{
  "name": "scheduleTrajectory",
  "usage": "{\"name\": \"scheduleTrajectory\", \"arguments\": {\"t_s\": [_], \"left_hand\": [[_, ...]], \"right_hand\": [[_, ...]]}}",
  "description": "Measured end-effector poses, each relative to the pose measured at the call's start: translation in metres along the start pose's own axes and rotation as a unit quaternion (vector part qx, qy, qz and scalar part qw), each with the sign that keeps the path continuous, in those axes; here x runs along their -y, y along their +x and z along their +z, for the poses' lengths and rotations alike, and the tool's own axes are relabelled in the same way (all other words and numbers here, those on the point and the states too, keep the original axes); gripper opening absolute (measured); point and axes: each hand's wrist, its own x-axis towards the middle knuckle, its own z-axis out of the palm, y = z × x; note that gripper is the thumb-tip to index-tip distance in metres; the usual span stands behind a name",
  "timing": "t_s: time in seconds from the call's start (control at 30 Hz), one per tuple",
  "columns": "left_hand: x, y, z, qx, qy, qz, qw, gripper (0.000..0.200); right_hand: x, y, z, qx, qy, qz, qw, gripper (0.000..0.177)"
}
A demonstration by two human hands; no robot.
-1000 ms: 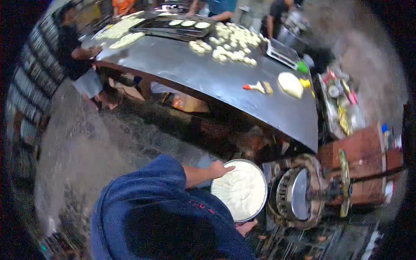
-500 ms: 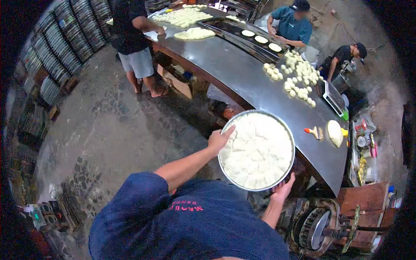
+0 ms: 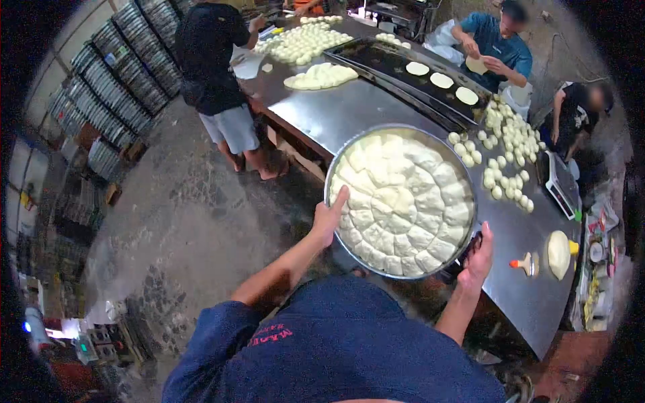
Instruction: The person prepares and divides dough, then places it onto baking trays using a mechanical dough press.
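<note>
A large round metal pan [image 3: 400, 276] filled with pale dough pieces [image 3: 396, 201] packed in rings is held up in front of my body. My left hand [image 3: 328, 219] grips its left side, the thumb over the rim beside the dough. On the lower right side, my right hand [image 3: 476, 260] is closed against the pan's outer wall, its fingers partly hidden. Beyond the pan stretches a metal-topped table [image 3: 514, 305]. On its near right part lie a brush [image 3: 525, 264] with a red-tipped handle and a lump of dough [image 3: 557, 255].
Dough balls [image 3: 507, 134] and a scale [image 3: 561, 181] lie on the table's right side. A black tray [image 3: 396, 70] bears flat dough rounds. One person in teal [image 3: 500, 47] handles a dough round; another in black [image 3: 211, 60] stands at left. Stacked trays [image 3: 111, 74] line the wall.
The pan has risen and come closer to the camera, its dough pieces now clearer. Both my hands still hold it. The person in teal now has a dough round lifted in their hands.
</note>
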Motion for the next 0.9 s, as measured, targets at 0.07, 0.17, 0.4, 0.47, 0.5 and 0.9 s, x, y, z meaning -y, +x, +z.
{"name": "scheduleTrajectory", "arguments": {"t_s": [0.07,0.17,0.4,0.47,0.5,0.9], "left_hand": [[0.018,0.004,-0.005,0.007,-0.002,0.007,1.000,0.066],[0.044,0.026,-0.021,0.064,-0.061,0.006,0.996,0.071],[-0.085,0.148,0.051,0.171,-0.168,0.048,0.970,0.050],[-0.083,0.195,0.036,0.137,-0.203,0.003,0.969,0.037],[-0.088,0.217,0.027,0.130,-0.229,-0.018,0.964,0.036],[-0.067,0.392,-0.044,0.085,-0.342,-0.177,0.919,0.041]], "right_hand": [[-0.007,0.007,-0.013,0.091,0.013,-0.012,0.996,0.030],[-0.033,0.018,-0.028,0.163,0.006,-0.080,0.983,0.034],[-0.045,0.067,0.188,0.305,-0.278,-0.451,0.791,0.042],[-0.061,0.071,0.221,0.295,-0.342,-0.507,0.734,0.043],[-0.064,0.077,0.243,0.291,-0.368,-0.508,0.722,0.045],[-0.193,0.123,0.353,0.368,-0.529,-0.492,0.586,0.035]]}}
